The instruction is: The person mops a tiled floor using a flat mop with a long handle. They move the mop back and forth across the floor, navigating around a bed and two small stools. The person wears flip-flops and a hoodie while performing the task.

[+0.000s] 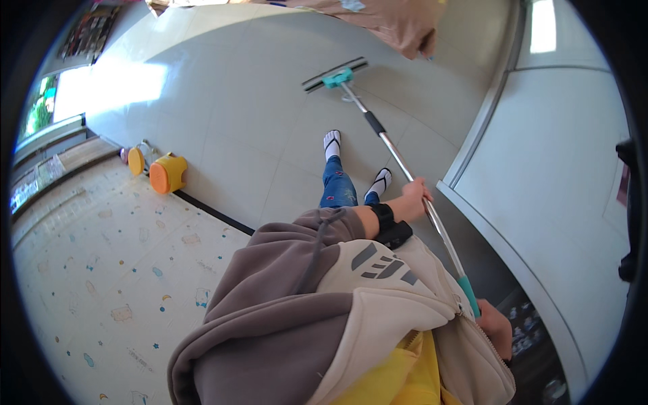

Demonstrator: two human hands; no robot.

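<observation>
A long-handled floor mop runs diagonally from beside my right hip out over the tiled floor. My left hand is wrapped around the middle of its metal pole, with a black band on that wrist. At the teal end grip, my right hand is closed, partly hidden by my open jacket. Far out, the mop head has a teal clamp and a wide, dark-edged bar, and appears to rest on the floor. Below the pole's dark foam sleeve stand my feet in flip-flops.
A printed play mat spreads along my left. On its far edge stand a yellow stool with an orange top and a round yellow seat. White panels in metal frames line my right. Brown cloth hangs beyond the mop head.
</observation>
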